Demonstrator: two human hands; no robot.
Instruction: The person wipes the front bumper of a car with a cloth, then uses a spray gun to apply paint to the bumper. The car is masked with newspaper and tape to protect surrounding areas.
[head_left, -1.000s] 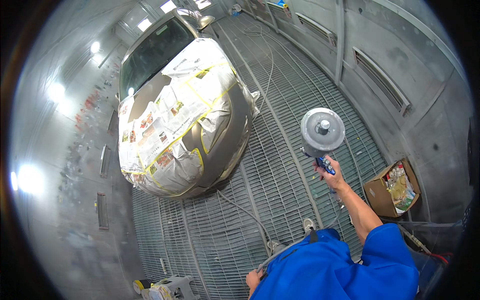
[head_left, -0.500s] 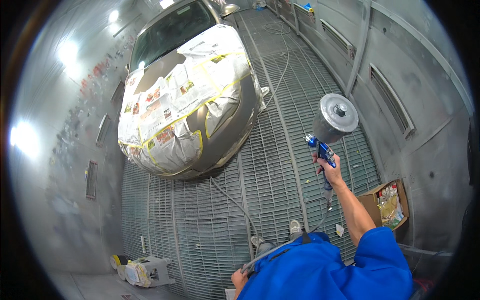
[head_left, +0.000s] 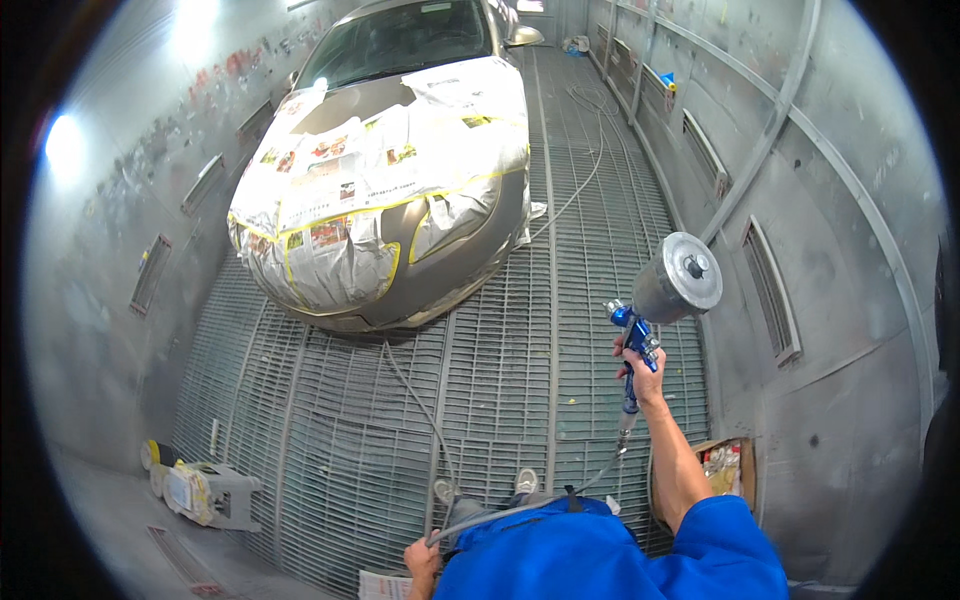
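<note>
"So, what is held in the right hand [head_left: 648, 380]?"

"A spray gun [head_left: 640, 335] is gripped there, the fingers curled around its glossy blue metal body. A dull, paint-smudged cylindrical cup [head_left: 678, 285] is mounted above, tilted, its knobbed round lid [head_left: 704, 285] facing right."

"And which way is it pointed?"

"The silver nozzle [head_left: 612, 309] is aimed leftward, while the handle's long axis is kept nearly upright. The gun is held over the slatted metal floor grating [head_left: 495, 380], well apart from the car [head_left: 420, 285], whose front is covered in crinkled printed paper [head_left: 370, 165]."

"What about the left hand [head_left: 422, 560]?"

"It is closed around a flexible grey hose [head_left: 500, 516], near the waist."
</note>
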